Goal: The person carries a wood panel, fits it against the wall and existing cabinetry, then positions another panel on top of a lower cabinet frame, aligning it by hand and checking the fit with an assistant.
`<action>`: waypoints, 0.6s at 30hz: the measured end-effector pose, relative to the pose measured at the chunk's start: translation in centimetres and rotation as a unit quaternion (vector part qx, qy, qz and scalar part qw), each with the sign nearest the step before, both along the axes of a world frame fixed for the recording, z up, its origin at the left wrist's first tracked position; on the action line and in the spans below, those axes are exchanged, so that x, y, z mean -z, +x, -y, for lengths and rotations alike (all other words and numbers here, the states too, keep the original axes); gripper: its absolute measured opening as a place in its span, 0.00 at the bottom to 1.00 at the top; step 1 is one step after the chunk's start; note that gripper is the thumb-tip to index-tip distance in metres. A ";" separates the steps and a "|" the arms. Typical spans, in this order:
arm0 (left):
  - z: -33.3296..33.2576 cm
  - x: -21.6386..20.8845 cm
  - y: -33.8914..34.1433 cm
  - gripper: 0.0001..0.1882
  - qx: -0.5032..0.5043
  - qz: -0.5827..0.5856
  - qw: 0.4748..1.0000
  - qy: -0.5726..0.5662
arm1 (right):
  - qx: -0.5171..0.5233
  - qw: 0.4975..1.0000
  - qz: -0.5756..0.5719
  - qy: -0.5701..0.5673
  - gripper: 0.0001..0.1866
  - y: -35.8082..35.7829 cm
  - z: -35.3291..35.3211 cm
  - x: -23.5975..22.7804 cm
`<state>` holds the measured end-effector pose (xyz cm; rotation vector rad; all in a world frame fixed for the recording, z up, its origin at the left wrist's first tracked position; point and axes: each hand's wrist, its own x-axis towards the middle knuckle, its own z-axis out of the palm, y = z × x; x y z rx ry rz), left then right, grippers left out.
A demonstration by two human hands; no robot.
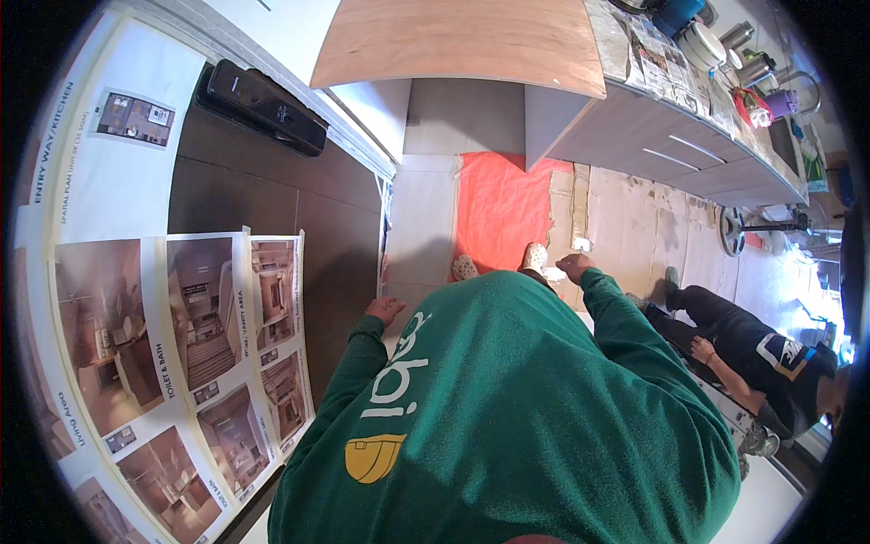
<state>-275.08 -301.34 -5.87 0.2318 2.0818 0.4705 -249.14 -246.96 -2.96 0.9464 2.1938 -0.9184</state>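
My left hand (387,310) hangs beside my body, close to the dark tiled doorway on the left. Its fingers are loosely apart and nothing shows in them. On the other side, my right hand (575,265) is held low in front of me with its fingers curled in; whether anything is inside them is hidden. Both arms wear the sleeves of a green sweatshirt (507,381). Under me, spotted clogs (535,257) stand at the near edge of a red sheet (503,204) taped on the floor.
Ahead stands a wooden-topped counter (462,41), joined on the right by a grey cabinet run (671,136) with newspaper and kitchenware on top. Printed room pictures (109,326) cover a board at left, near a black door lock (263,104). A person in black (725,335) is at right.
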 end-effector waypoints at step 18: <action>0.4 -0.3 -0.5 0.35 0.003 -0.029 1.000 0.007 | -0.035 0.999 -0.004 0.004 0.27 -1.2 0.1 0.0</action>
